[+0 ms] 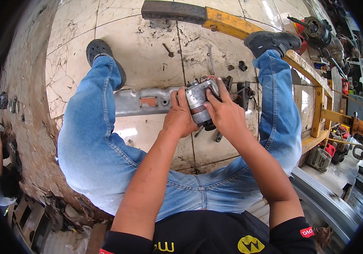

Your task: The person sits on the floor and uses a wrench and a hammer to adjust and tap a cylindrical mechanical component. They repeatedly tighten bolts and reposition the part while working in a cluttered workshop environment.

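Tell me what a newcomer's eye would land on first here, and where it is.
Probably the grey cylindrical metal part at the picture's centre, held between the left hand and the right hand. Next, the long silvery metal piece with an orange label, on the tiled floor to their left. Then the yellow metal frame, crossing the upper right and running down the right side.

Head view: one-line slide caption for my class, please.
Left hand and right hand hold a grey metal part above a tiled floor.
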Available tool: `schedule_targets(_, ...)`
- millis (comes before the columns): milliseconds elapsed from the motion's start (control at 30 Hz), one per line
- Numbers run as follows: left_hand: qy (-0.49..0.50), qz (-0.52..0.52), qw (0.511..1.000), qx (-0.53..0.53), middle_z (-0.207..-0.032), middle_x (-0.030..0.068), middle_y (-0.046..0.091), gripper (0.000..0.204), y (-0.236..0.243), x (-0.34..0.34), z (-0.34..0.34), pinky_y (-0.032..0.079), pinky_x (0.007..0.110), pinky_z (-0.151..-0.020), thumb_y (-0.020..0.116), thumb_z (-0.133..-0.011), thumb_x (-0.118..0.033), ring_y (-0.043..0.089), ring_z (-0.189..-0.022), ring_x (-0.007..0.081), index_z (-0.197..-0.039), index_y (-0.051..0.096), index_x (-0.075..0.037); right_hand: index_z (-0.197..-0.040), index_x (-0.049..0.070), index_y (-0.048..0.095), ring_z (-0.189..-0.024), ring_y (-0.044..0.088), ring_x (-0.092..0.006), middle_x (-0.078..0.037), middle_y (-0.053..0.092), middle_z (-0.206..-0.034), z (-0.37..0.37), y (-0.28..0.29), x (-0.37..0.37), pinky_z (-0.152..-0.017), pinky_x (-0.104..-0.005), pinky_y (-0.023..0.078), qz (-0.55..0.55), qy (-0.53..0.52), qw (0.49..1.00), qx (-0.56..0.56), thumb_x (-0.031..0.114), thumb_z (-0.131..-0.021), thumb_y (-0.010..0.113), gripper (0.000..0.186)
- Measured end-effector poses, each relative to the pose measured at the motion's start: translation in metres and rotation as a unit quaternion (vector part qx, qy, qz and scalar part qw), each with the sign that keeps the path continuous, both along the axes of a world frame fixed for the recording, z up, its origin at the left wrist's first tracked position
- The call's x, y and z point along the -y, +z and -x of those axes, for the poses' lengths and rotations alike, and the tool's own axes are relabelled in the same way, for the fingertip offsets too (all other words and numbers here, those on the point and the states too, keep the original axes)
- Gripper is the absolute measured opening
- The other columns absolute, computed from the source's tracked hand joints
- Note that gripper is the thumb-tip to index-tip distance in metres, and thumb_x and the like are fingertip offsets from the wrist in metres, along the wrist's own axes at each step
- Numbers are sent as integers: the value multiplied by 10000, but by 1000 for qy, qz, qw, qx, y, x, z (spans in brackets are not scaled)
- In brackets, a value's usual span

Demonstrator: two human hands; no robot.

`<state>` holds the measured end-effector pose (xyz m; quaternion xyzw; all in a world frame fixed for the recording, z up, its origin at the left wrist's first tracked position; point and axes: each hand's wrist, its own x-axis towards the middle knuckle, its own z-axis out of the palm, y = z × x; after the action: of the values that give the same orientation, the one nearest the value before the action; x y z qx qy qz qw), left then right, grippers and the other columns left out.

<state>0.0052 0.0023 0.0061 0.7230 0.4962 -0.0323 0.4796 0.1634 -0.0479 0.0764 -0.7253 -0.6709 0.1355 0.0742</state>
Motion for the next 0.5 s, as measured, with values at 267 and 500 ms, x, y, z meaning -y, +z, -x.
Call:
schedule_targets(267,0,20,1000,-8,-1489,242,147,1420,6,-1,0,499,400,-1012,934,-538,-287,423,-1308,422,-1474,-102,-28,-1248,107,660,-843,714,-346,-205,455,-1473,8,2,-17,-673,-425,572,13,-24,1000,14,318,-938,610,378)
schedule_targets(500,8,30,1000,3,-1482,234,159,1429,9,-2,-3,501,409,-1011,942,-522,-266,437,-1298,421,-1483,-96,-57,-1222,107,673,-858,712,-358,-218,453,-1473,9,4,-32,-702,-438,572,33,-41,998,25,324,-945,589,361)
